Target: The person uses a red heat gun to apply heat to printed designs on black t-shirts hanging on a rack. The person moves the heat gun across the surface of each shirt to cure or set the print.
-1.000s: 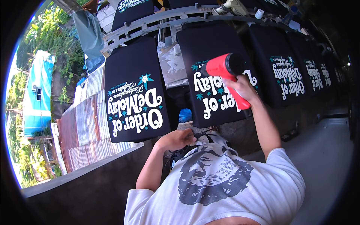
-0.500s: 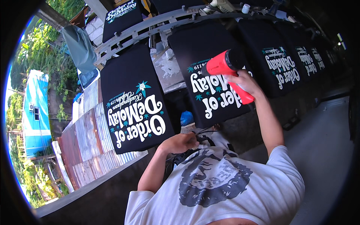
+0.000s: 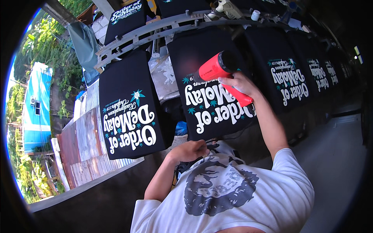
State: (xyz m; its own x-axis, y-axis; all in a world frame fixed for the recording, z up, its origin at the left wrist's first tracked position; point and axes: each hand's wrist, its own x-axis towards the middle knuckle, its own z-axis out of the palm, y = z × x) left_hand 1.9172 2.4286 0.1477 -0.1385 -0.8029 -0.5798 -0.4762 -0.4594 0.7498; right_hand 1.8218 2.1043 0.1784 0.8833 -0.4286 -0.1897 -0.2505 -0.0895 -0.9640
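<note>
My right hand (image 3: 241,83) is wrapped round the handle of a red hair dryer (image 3: 214,69) with a black rear end. The dryer hovers over a black shirt (image 3: 198,44) with white lettering and teal leaf prints, covering part of the print. Its front end points left across the cloth. Close to my waist, my left hand (image 3: 189,150) is closed on a thin black cord (image 3: 233,137), which runs off to the right below the shirt's edge. A second black shirt (image 3: 122,79) with the same print lies to the left.
A curved metal rail (image 3: 165,24) runs behind the shirts. More printed black shirts (image 3: 287,77) line up to the right, and others lie beyond the rail. A small white container (image 3: 255,15) stands at the back. Corrugated roofing (image 3: 87,143) lies outside on the left.
The view has shifted slightly, moving the shirts left and down in it. My right hand has carried the hair dryer a little left over the shirt. My left hand stays closed near my waist.
</note>
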